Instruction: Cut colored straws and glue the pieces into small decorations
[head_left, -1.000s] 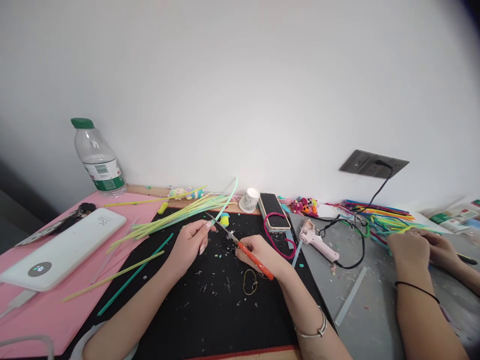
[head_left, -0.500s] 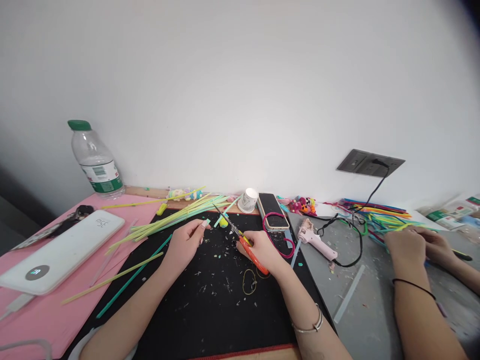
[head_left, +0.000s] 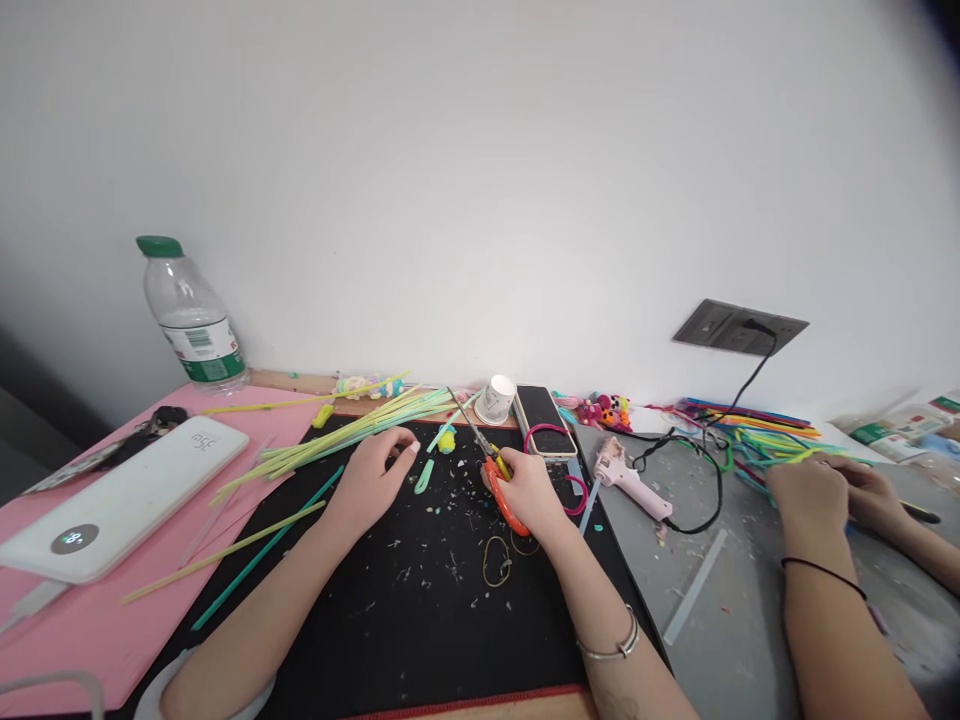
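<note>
My right hand (head_left: 526,488) grips orange-handled scissors (head_left: 478,433), their blades pointing up and to the left over the black mat (head_left: 360,650). My left hand (head_left: 377,478) is beside them with its fingers loosely bent and apart, and nothing shows in it. A small mint-green loop (head_left: 424,477) lies on the mat just right of that hand. Close by are a yellow-green fuzzy piece (head_left: 446,442) and a pale green stem (head_left: 454,420). A bundle of yellow and green pipe cleaners (head_left: 337,440) lies behind my left hand. Small clippings and a thin rubber band (head_left: 496,562) are scattered nearer me.
A paper cup (head_left: 496,400), a phone (head_left: 544,420) and a magenta pipe cleaner (head_left: 577,495) stand at the back. A pink glue gun (head_left: 634,480) lies right, its cord at a wall socket. Another person's hands (head_left: 810,495) work far right. Left are a power bank (head_left: 127,500) and bottle (head_left: 196,320).
The mint-green piece left my left hand and now lies on the mat as a loop. That hand has drawn slightly left and loosened. My right hand and the scissors shifted slightly.
</note>
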